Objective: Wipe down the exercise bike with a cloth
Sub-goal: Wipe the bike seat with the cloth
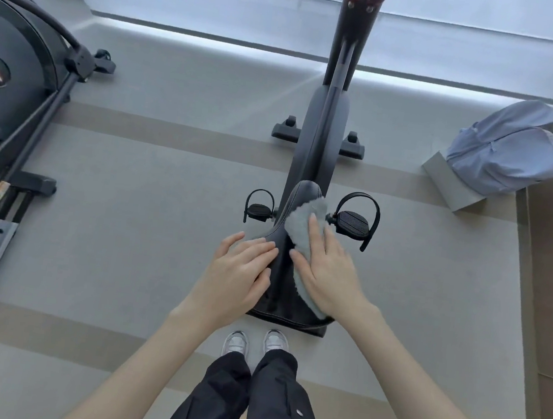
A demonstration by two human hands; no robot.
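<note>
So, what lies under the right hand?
A grey cloth, pressed flat by the right hand onto the black saddle. The saddle surface beneath the cloth is covered, so its state cannot be seen.

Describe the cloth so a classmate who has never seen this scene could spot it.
Find the black exercise bike in the centre, then the saddle at its near end. The cloth lies on the saddle's right side under the flat right hand: the only pale grey, fuzzy thing against black.

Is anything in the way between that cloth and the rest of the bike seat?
Only the left hand, resting on the left side of the saddle; the right hand presses the cloth straight onto it.
</note>
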